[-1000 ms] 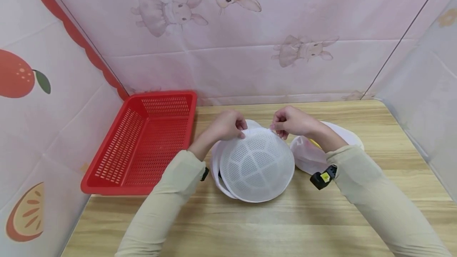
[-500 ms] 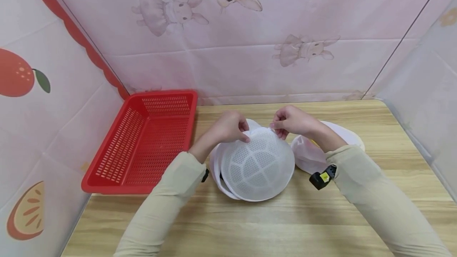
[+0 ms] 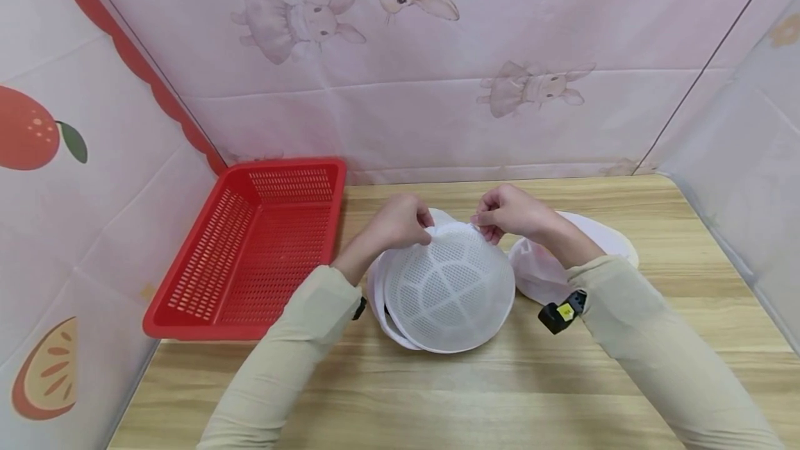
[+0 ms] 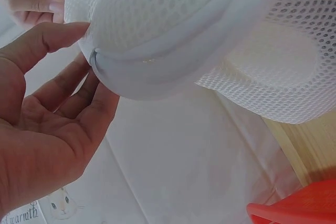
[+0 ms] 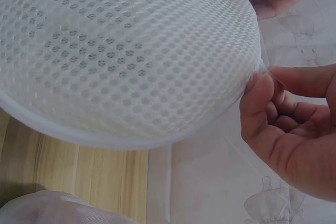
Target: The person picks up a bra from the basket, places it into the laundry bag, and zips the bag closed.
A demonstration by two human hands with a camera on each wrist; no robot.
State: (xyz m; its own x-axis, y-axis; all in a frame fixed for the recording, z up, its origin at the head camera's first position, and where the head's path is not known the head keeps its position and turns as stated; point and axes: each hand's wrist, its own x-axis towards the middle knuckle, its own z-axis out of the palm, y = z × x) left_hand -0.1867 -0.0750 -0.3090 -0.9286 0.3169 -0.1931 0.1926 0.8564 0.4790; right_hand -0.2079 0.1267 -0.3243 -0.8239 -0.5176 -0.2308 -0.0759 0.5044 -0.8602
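A round white mesh laundry bag (image 3: 453, 290) stands tilted up on the table in the head view, a pale spoked pattern showing on its near face. My left hand (image 3: 400, 221) pinches its far rim between thumb and fingers; the left wrist view shows the thumb on top of the white edging (image 4: 149, 77). A short distance to the right, my right hand (image 3: 512, 212) pinches the same rim with thumb and index finger, its other fingers curled in. Exactly what lies between those right fingertips (image 5: 260, 82) is too small to tell. The bag's contents are mostly hidden.
A red perforated plastic basket (image 3: 275, 255) stands at the left. Behind my right forearm lie another whitish mesh bag (image 3: 537, 275) and a flat white oval piece (image 3: 603, 238). The wooden table (image 3: 462, 401) meets a printed cloth wall (image 3: 400, 130) at the back.
My left thumb slid a little right along the rim, then back slightly. The bag's face tilted with it by a small amount. The right hand stays almost where it was.
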